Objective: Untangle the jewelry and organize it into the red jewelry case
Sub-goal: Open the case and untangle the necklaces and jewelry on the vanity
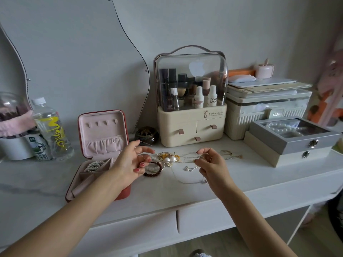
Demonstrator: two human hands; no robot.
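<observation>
Open jewelry case (104,145) lies left of the tangled jewelry (167,160) on the table (259,179), organizer (192,115) behind

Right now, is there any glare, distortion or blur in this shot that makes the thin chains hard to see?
Head view: wide-angle bending curves the table edge and the mirror; soft, dim, even light with faint shadows; a reflection glares on the clear cosmetics organizer lid; the thin silver chain is pale against the white tabletop and barely resolved near the right hand.
</observation>
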